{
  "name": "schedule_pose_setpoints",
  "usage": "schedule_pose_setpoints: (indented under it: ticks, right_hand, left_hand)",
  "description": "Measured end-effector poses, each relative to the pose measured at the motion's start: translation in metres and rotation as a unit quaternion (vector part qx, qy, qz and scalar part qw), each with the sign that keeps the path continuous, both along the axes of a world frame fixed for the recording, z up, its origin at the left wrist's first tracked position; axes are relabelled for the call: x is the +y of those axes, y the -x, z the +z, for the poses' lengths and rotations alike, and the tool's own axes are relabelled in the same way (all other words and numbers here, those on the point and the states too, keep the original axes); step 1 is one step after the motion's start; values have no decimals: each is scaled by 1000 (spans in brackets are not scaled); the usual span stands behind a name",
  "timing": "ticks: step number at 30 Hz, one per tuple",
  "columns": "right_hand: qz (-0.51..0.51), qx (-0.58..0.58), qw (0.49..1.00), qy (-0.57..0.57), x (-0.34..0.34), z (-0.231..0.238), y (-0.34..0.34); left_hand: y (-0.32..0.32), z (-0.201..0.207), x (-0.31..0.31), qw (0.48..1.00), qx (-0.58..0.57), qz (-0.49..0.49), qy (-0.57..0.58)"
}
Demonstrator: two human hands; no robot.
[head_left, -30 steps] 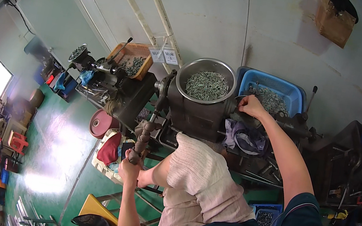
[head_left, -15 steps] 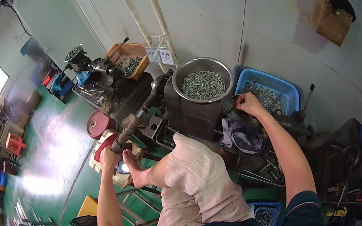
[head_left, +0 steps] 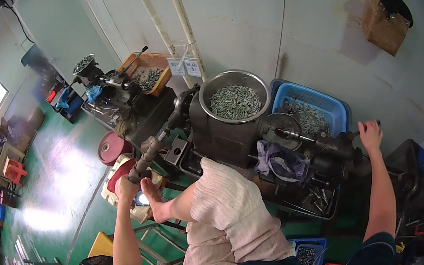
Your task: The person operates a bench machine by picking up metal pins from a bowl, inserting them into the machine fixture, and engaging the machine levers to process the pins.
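Note:
My left hand point(head_left: 127, 188) is closed around the lower end of a jointed metal lever point(head_left: 148, 151) that slants up to the left side of a small dark lathe point(head_left: 222, 137). My right hand point(head_left: 371, 135) is closed on the tailstock lever point(head_left: 379, 124) at the lathe's right end. Between them, the round chuck face point(head_left: 284, 128) faces the tailstock point(head_left: 333, 146). A steel bowl point(head_left: 206, 104) heaped with short metal pins stands on top of the lathe. Behind the chuck, a blue basket point(head_left: 342, 110) contains more small metal pieces. A crumpled purple-grey rag point(head_left: 281, 164) lies in front.
A second small lathe point(head_left: 119, 80) with an orange basket point(head_left: 163, 80) stands at the left. Loose rods point(head_left: 318, 200) lie on the tray below the rag. Two pipes point(head_left: 179, 12) run up the wall. A blue bin point(head_left: 322, 249) of small parts sits low beside my lap.
My right hand has left the chuck area and moved right onto the tailstock lever, uncovering the chuck face. My left hand has stayed on its lever.

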State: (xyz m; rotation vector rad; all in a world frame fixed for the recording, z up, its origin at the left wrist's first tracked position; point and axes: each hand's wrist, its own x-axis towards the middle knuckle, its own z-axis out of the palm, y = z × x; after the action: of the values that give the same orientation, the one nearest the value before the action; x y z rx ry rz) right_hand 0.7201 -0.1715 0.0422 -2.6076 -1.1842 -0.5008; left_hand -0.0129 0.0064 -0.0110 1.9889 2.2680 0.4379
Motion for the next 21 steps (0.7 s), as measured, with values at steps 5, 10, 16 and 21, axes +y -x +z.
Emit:
schedule_pose_setpoints:
  ticks: [5,10,16,21]
  right_hand:
    - [-55,-141,988,-15,-89,2,44]
    - [-42,-38,998,-7,-106,15,78]
    - [-98,-54,994,14,-105,20,97]
    - [-107,-58,992,16,-102,18,100]
  left_hand:
    - [-4,6,-2,1000,-14,-7,-18]
    - [-1,3,-1,1000,7,-10,-16]
    - [-7,4,-2,1000,9,-8,-12]
    - [-2,0,0,1000,10,-7,-18]
